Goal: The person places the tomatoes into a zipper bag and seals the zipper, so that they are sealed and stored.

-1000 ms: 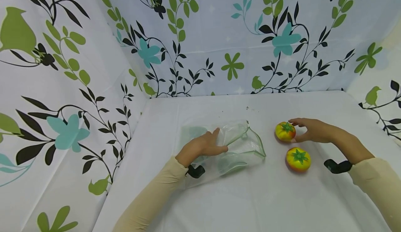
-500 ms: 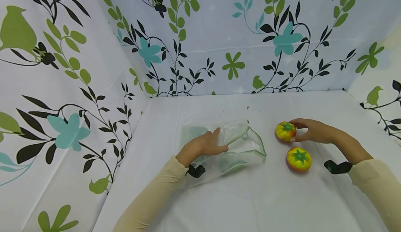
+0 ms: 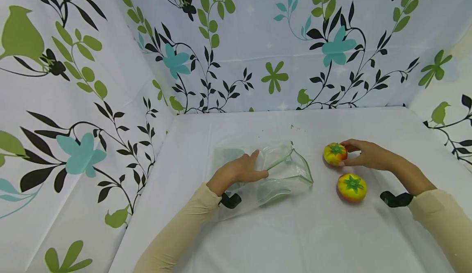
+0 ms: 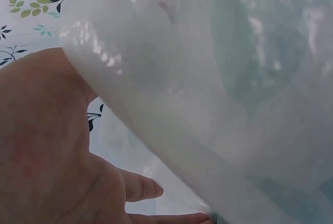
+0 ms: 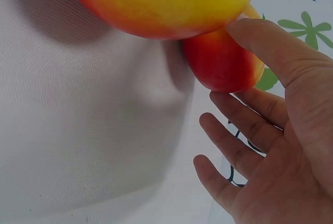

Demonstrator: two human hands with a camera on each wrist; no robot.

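The far yellow-and-red fruit [image 3: 333, 152], topped by a green star-shaped calyx, sits in the right half of the tabletop [image 3: 295, 240], closer to the far edge than to the near one. The right hand [image 3: 372, 155] reaches it from the right-edge side and pinches it between thumb and fingers, while the other fingers extend loosely below it in the right wrist view. A matching near fruit [image 3: 352, 187] sits just beside it, toward the near edge, with a narrow gap between them.

Left of both, around the middle of the tabletop, lies a clear plastic bag [image 3: 278, 186] with greenish patches, its green-rimmed end facing the right edge. The left hand [image 3: 239, 170] rests on it, thumb and forefinger spread apart.

Beige sleeves [image 3: 180, 232] cover both forearms, and a black wrist device [image 3: 230, 201] sits at each cuff. Behind the far edge hangs a leaf-and-flower-printed cloth [image 3: 236, 31].
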